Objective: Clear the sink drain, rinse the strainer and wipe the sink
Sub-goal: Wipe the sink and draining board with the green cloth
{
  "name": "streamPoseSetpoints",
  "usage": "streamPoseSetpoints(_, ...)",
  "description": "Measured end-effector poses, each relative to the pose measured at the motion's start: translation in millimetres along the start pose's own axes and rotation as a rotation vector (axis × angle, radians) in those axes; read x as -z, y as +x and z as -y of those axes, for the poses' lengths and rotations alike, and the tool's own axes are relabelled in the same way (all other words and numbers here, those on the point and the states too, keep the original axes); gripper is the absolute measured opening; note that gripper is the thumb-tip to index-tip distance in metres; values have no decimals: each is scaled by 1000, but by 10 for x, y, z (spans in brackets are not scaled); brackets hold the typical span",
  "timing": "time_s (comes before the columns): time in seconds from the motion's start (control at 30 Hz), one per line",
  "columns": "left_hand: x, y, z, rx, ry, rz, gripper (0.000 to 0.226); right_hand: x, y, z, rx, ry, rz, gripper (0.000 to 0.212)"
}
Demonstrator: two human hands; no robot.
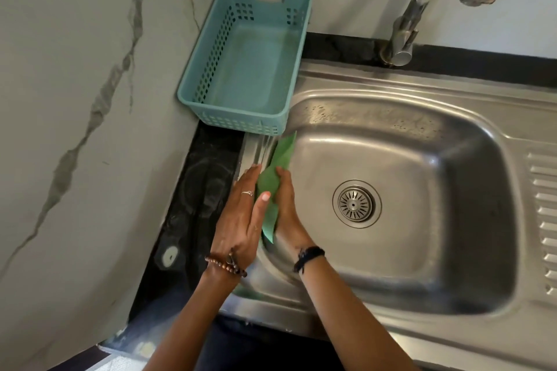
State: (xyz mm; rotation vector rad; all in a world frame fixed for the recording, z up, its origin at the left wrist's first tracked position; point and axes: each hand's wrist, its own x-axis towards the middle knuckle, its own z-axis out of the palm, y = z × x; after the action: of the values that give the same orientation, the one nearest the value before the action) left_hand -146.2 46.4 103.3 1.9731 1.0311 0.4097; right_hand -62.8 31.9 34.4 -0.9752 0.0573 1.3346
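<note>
The green cloth [272, 187] looks thin, limp and light — probably damp, so it would fold and slip rather than hold shape; best taken bunched in the middle. It lies over the left rim of the sink [391, 289], sandwiched between both palms. The left hand [241, 220] presses it flat-fingered, thumb across it; the right hand [286, 208] curls round it — strainer [356, 204] seated nearby.
</note>
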Motion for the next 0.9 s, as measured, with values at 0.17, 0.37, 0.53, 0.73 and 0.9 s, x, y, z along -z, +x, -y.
streamPoseSetpoints(0.17, -36, -76, 5, -22, -82, 4, 48, -3, 550, 453, 76, 55, -192, 27)
streamPoseSetpoints(0.37, -103, 114, 61, -43, 178, 97, 46, -45, 837, 666, 97, 75, -145, 31)
streamPoseSetpoints(0.53, -224, 457, 57, -145, 640, 176, 50, -75, 942, 889, 120, 101, -75, 41)
streamPoseSetpoints(0.73, -378, 601, -17, -122, 833, 210, 58, 44, 915, 1364, 289, 338, -354, 39)
streamPoseSetpoints(0.9, -348, 591, -15, -129, 883, 256, 58, 321, 943, 1792, 353, 735, -462, 45)
